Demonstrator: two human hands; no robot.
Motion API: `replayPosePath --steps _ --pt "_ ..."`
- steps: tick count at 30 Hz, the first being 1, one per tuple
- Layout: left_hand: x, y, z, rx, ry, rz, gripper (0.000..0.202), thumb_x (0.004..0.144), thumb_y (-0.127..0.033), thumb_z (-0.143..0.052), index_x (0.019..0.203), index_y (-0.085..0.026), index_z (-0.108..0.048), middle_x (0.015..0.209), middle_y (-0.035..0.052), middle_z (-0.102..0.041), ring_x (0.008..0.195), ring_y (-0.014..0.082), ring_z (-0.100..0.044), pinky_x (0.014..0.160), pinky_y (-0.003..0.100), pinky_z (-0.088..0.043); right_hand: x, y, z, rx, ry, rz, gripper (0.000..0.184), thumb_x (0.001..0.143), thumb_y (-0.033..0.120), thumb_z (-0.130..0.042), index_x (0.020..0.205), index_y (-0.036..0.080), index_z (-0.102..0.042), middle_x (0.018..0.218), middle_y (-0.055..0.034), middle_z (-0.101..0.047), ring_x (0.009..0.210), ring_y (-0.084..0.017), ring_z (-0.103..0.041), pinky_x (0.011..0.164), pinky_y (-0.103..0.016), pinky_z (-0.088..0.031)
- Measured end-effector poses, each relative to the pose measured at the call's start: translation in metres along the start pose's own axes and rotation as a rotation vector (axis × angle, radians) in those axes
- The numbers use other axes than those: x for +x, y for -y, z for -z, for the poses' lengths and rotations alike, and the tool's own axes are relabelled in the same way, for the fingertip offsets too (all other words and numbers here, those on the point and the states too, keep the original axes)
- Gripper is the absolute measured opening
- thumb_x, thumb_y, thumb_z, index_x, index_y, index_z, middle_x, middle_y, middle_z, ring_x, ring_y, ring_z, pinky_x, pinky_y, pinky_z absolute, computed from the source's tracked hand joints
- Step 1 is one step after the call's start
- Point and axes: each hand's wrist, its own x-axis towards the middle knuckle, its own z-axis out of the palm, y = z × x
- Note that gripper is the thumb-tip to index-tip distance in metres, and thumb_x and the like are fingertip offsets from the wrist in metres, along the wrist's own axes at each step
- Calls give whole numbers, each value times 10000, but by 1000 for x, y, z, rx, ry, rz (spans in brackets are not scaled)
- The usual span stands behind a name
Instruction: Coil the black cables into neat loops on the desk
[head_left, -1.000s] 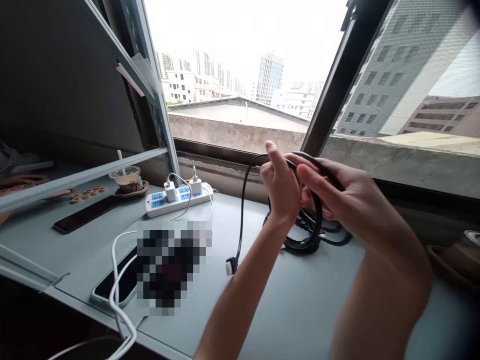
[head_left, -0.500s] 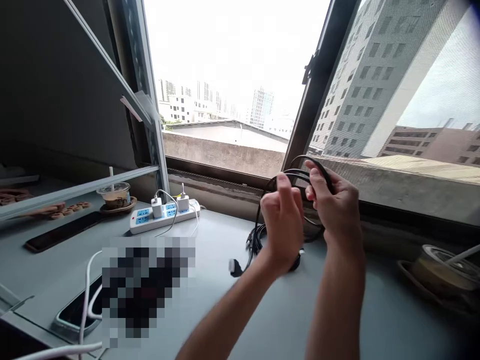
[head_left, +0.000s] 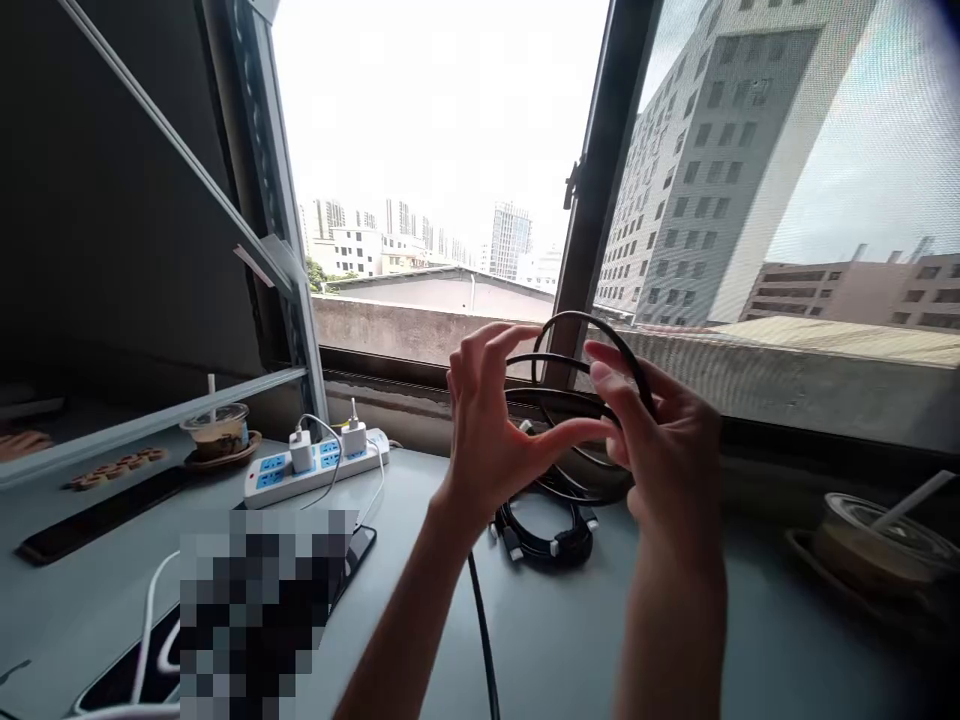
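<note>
A black cable [head_left: 589, 318] is gathered in loose loops above the table, and my right hand [head_left: 667, 435] grips the loops between thumb and fingers. Facing it, my left hand [head_left: 491, 420] is open in a wide C shape, thumb stretched toward the right fingertips. Strands of the cable run into the gap between its thumb and fingers; whether they rest against the palm is hidden. One length hangs below the left wrist toward the table's front. Under the hands lies another coiled black cable [head_left: 551, 550] with light-coloured plug ends.
At the left stand a white power strip [head_left: 315, 475] with two chargers, a drink cup [head_left: 217, 430] on a saucer and a dark phone [head_left: 105, 515]. Another cup [head_left: 885, 540] stands far right. A pixelated patch hides things front left. The window frame [head_left: 589, 200] rises behind.
My left hand has unfolded from a closed grip and moved left, its thumb and fingers now spread. The loops in my right hand look wider. The view has shifted slightly.
</note>
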Motion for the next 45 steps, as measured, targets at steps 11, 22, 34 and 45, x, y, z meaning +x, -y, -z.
replayPosePath --steps 11,22,34,45 --pt "5 42 13 -336 100 434 270 812 -374 -522 645 -168 -570 605 16 -610 565 107 -562 566 239 -443 1 -10 5 256 338 95 240 766 410 -634 828 198 -729 378 89 -224 301 -17 -168 297 -168 -112" --pt "7 36 35 105 4 539 369 687 -253 -492 419 -182 -248 461 -47 -169 466 74 -187 441 241 -162 6 -20 -8 -231 589 204 485 809 497 -541 1225 249 -516 1079 -54 -591 975 -186 -569 860 -300 -452" --pt "10 1 41 104 -26 441 460 763 -296 -534 409 -177 -267 447 -47 -183 451 80 -183 441 246 -188 -13 -1 -13 -47 729 9 181 819 212 -539 959 162 -641 467 62 -500 286 -31 -366 269 -124 -259" --pt "0 49 20 32 463 907 434 748 -516 -499 487 -175 -566 455 47 -580 481 168 -538 458 227 -318 9 -12 -2 221 347 -275 259 616 314 -760 822 168 -701 338 112 -274 288 11 -150 277 -125 -102"
